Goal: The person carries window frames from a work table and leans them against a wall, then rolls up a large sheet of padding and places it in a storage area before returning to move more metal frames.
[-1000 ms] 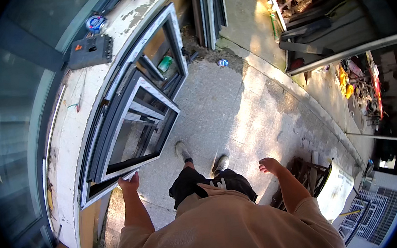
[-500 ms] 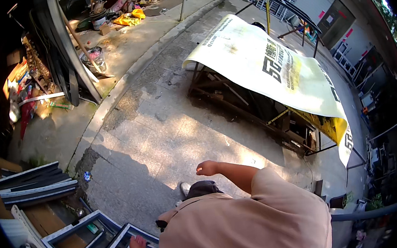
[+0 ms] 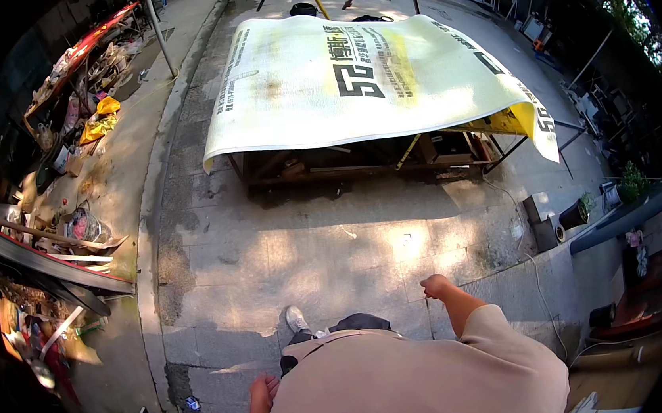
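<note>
Hands [image 3: 263, 390] [image 3: 437, 285], two, one shoe [image 3: 296, 319], one sheet [image 3: 279, 84]

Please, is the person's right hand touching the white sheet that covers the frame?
Apart. The head view shows it: plain pavement lies between the right hand and the near edge of the white sheet.

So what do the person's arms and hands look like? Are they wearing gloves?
No gloves show: the left hand and right hand look bare. The right sleeve is short, plain and beige like the rest of the shirt, leaving the forearm uncovered. The left sleeve's edge is hard to make out.
</note>
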The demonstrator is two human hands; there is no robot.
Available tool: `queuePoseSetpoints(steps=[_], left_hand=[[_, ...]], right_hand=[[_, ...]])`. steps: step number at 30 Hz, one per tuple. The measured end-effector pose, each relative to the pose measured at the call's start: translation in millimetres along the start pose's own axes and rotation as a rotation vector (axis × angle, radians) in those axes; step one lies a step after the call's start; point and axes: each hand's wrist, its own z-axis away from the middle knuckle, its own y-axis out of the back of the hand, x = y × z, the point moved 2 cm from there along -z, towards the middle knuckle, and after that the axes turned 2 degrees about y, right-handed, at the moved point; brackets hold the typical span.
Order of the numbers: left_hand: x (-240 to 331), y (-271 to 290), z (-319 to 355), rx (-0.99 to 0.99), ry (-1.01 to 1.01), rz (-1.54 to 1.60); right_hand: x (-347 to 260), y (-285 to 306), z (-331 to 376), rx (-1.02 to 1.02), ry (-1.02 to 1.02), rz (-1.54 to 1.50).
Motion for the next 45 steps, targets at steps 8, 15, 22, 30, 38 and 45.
queuePoseSetpoints(steps=[8, 15, 22, 30, 38, 45], left_hand=[[148.7, 63.5, -160.1, 0.148, 0.298, -0.088], [350.4, -7.6, -241.3, 0.207, -0.004, -0.117], [373.3, -241.4, -281.8, -0.038, 0.055, -0.187], [376.9, -443.8, -286.3, -0.649, -0.054, -0.814], [487.9, -524.1, -373.0, -0.089, 0.221, -0.822], [577.0, -732.4, -410.7, -0.337, 0.014, -0.996]], right_hand=[[-12.6, -85.0, 76.1, -0.346, 0.093, -0.094], [9.5, -81.9, 26.2, -0.192, -0.032, -0.368], [70.3, 24.3, -54.7, -0.145, -0.083, -0.271], [108.3, 180.2, -118.1, 0.318, -0.13, -0.415], [107.4, 175.4, -126.2, 0.261, -0.286, -0.82], [161.7, 130.6, -113.8, 0.125, -0.545, -1.168]])
